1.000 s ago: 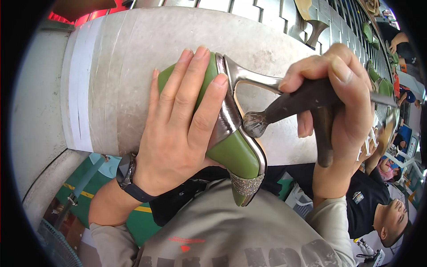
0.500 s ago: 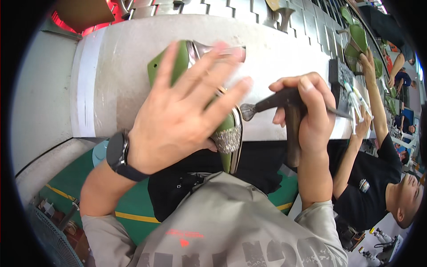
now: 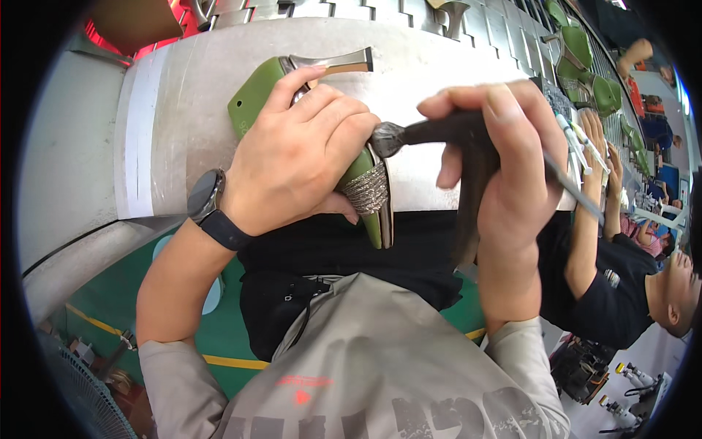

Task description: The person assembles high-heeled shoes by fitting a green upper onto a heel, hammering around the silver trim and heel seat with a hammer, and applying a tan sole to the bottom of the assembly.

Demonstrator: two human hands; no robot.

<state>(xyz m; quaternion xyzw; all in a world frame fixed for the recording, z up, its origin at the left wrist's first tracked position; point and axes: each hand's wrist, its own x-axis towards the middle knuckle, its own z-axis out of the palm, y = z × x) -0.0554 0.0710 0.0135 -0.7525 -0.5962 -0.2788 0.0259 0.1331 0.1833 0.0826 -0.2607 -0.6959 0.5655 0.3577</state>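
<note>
My left hand (image 3: 292, 150) is wrapped over a high-heeled shoe (image 3: 380, 157) on a green plastic last (image 3: 256, 95), pressing it to the worktop. A band of silver glittery strap (image 3: 365, 192) crosses the toe part, and the shiny heel (image 3: 336, 64) points away to the right. My right hand (image 3: 523, 157) grips a dark hammer (image 3: 472, 139) by its handle. The rounded hammer face is at the sole edge, close to my left fingers; whether it touches I cannot tell. My left palm hides the middle of the shoe.
The pale worktop (image 3: 175, 139) lies under the shoe, with a slatted metal conveyor (image 3: 351, 11) along its far side. White and green pen-like tubes (image 3: 574, 143) stand at the right. A co-worker (image 3: 610, 285) sits there beside more green lasts (image 3: 574, 51). A fan (image 3: 84, 399) is at lower left.
My left hand has gone from spread and blurred above the shoe to closed around it. The shoe has shifted slightly left and away; the hammer has moved left to the sole edge.
</note>
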